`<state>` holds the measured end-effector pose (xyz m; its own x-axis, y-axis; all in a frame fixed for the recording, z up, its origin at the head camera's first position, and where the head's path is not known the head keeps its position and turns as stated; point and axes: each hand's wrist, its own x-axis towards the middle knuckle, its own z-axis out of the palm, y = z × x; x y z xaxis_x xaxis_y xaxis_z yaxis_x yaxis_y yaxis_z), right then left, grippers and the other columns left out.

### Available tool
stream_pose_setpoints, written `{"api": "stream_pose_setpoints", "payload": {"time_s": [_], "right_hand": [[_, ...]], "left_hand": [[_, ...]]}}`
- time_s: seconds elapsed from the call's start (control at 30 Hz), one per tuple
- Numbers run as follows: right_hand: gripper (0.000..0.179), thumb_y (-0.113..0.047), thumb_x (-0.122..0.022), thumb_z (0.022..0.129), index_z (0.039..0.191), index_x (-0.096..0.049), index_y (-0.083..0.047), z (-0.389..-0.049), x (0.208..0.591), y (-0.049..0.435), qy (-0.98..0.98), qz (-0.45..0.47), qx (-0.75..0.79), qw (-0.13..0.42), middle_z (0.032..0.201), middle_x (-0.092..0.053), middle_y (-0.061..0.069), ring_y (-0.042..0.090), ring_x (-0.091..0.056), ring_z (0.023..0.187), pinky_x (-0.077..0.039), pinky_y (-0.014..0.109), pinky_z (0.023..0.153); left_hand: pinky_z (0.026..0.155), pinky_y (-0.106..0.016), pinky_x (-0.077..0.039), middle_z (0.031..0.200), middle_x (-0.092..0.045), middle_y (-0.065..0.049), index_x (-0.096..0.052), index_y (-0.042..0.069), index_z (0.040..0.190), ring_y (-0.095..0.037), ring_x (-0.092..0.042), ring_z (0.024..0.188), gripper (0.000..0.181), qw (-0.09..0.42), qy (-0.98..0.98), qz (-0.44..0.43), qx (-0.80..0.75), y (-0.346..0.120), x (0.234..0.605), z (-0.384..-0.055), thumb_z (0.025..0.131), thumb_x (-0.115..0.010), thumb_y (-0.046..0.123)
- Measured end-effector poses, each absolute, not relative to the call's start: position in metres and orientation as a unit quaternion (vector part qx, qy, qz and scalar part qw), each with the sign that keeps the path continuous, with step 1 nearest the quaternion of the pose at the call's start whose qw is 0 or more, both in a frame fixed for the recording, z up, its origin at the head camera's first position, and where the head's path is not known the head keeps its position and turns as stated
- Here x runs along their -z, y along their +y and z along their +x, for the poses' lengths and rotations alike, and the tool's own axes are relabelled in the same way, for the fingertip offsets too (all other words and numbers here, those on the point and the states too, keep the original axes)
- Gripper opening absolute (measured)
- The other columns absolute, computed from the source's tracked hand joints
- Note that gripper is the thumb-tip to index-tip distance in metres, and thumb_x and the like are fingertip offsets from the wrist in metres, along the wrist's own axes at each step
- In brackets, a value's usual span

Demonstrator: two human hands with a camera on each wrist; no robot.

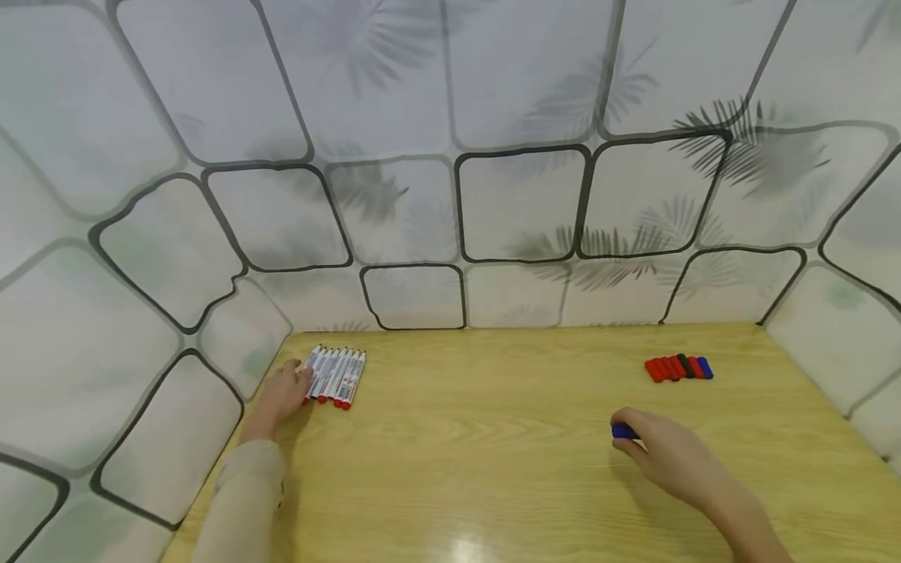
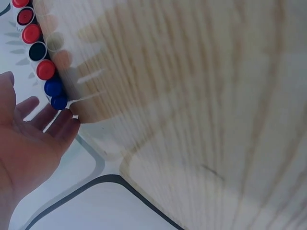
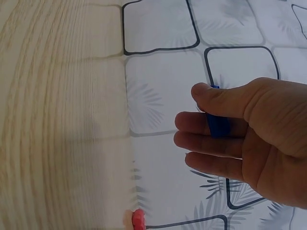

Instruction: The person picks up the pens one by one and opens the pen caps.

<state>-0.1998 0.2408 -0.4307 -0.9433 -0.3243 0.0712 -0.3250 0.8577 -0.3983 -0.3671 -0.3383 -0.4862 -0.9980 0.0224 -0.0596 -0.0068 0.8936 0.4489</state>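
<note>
A row of white markers (image 1: 336, 375) lies side by side at the left, dark tips pointing to the back. Their red, black and blue ends (image 2: 45, 70) show in the left wrist view. Beside the row's left end is my left hand (image 1: 285, 389), its fingers (image 2: 61, 125) loosely extended by the last blue-ended marker. Over the table's right part, my right hand (image 1: 665, 450) pinches a blue marker cap (image 1: 623, 432) between thumb and fingers. The right wrist view shows the cap (image 3: 218, 123) partly covered by the thumb.
Behind the right hand, a row of marker caps (image 1: 677, 367) in red, black and blue lies on the wooden table (image 1: 457, 453). A patterned white wall covering (image 1: 521, 203) rises at the back and both sides, close to the left forearm.
</note>
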Motion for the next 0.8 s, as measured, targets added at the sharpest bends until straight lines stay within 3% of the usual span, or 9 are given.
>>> {"api": "stream_pose_setpoints", "payload": {"time_s": [0.37,0.6,0.8], "right_hand": [[0.023,-0.015,-0.071,0.092,0.111,-0.066,-0.004,-0.198,0.431,0.25,-0.963,0.16,-0.214,0.012,0.1,-0.071,0.002,0.023,-0.07,0.089,-0.057,0.04,0.072],[0.022,-0.019,-0.07,0.094,0.111,-0.067,-0.006,-0.2,0.431,0.254,-0.963,0.146,-0.227,0.026,0.094,-0.07,-0.004,0.013,-0.065,0.08,-0.053,0.032,0.065],[0.032,-0.027,-0.064,0.098,0.119,-0.067,-0.003,-0.208,0.437,0.265,-0.96,0.123,-0.248,0.033,0.105,-0.071,0.005,0.025,-0.067,0.091,-0.055,0.045,0.072]], "left_hand": [[0.113,-0.063,-0.021,0.145,-0.022,-0.046,-0.017,-0.014,0.149,-0.057,-0.023,0.137,0.064,0.052,0.963,-0.017,-0.265,-0.33,0.485,-0.375,0.107,-0.032,0.033],[0.113,-0.064,-0.021,0.145,-0.02,-0.047,-0.014,-0.013,0.15,-0.059,-0.022,0.136,0.065,0.063,0.963,-0.006,-0.263,-0.336,0.48,-0.37,0.108,-0.031,0.034],[0.111,-0.067,-0.021,0.145,-0.019,-0.049,-0.011,-0.013,0.151,-0.062,-0.021,0.135,0.07,0.062,0.97,0.021,-0.234,-0.343,0.472,-0.357,0.107,-0.033,0.037]]}}
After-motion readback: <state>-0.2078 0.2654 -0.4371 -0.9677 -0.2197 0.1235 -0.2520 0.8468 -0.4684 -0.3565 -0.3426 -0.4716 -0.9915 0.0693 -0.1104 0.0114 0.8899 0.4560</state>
